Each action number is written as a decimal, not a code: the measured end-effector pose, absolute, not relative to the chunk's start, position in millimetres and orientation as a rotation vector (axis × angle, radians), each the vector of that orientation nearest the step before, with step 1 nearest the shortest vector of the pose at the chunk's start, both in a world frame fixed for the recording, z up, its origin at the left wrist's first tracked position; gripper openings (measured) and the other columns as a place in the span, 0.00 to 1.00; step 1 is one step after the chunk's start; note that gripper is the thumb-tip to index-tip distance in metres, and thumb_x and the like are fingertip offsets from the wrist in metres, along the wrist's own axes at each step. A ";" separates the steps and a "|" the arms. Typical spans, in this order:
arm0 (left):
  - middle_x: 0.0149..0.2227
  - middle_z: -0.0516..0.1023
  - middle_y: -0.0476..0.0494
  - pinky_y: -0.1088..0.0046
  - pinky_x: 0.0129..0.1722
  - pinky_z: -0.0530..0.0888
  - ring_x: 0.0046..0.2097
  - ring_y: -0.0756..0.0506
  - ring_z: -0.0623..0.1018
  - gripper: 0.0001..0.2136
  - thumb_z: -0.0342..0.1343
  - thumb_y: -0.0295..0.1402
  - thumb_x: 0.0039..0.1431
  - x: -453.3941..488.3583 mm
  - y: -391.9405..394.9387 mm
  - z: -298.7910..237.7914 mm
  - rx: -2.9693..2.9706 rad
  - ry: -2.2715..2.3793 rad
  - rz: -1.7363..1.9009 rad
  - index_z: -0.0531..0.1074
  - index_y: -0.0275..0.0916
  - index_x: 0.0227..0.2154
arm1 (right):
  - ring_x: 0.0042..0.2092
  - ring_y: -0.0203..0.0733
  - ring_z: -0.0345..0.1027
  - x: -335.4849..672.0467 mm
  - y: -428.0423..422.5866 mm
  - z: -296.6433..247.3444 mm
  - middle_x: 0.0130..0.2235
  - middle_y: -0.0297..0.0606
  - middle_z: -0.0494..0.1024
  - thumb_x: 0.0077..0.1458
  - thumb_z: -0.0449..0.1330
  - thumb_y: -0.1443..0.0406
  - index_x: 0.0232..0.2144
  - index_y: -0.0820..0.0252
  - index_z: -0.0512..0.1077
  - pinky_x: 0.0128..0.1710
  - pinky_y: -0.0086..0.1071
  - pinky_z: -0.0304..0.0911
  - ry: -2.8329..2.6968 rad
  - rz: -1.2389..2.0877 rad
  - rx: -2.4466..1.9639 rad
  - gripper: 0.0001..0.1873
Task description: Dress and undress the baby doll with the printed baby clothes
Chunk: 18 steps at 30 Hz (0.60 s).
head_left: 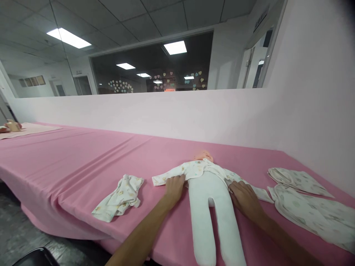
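Observation:
A baby doll (210,207) with a white cloth body lies on its back, its head (204,155) toward the wall and its legs toward me. It wears a white printed baby shirt (194,169), whose front panels lie over the chest with the sleeves spread to both sides. My left hand (175,188) is closed on the shirt at the left sleeve, near the doll's side. On the other side, my right hand (244,197) has its fingers curled on the shirt below the right sleeve. Its fingertips are partly hidden.
Crumpled printed baby clothing (120,199) lies left of the doll. Folded printed cloths (313,207) lie at the right. A pink sheet (91,159) covers the table, which meets a white wall (166,114) with a wide window. A beige container (13,126) stands far left.

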<state>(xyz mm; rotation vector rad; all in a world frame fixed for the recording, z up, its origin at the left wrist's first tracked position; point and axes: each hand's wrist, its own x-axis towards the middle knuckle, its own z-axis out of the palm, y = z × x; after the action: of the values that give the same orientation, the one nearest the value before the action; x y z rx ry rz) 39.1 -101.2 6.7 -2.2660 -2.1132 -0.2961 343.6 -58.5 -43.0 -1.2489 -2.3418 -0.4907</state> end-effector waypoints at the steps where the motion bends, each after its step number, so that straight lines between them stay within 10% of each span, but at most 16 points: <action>1: 0.37 0.75 0.37 0.66 0.36 0.64 0.40 0.39 0.75 0.15 0.41 0.19 0.56 38.1 -101.0 6.2 -2.248 -2.124 -0.297 0.67 0.37 0.42 | 0.36 0.48 0.61 344.0 -57.7 -43.5 0.33 0.42 0.73 0.59 0.46 0.66 0.30 0.57 0.69 0.36 0.38 0.52 -2.332 -0.490 -1.281 0.12; 10: 0.39 0.75 0.41 0.68 0.34 0.66 0.39 0.41 0.74 0.09 0.47 0.36 0.63 24.1 -132.1 20.1 -2.155 -2.231 -0.369 0.68 0.38 0.40 | 0.35 0.47 0.65 355.7 -67.2 -49.8 0.33 0.40 0.74 0.60 0.46 0.58 0.30 0.57 0.70 0.36 0.37 0.55 -2.273 -0.231 -1.398 0.16; 18: 0.45 0.73 0.37 0.60 0.48 0.64 0.48 0.37 0.71 0.16 0.52 0.29 0.56 -74.0 -230.6 26.5 -1.836 -2.161 -0.110 0.69 0.38 0.48 | 0.35 0.47 0.68 352.2 -91.7 -37.2 0.31 0.39 0.76 0.60 0.46 0.56 0.28 0.53 0.72 0.37 0.38 0.59 -2.231 -0.063 -1.315 0.17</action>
<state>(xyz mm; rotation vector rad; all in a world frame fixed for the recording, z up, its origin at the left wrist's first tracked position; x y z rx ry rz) -74.0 -230.6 26.5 -1.8363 -2.1610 -0.1102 352.2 -91.7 -37.2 -1.3145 -2.2315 -0.0628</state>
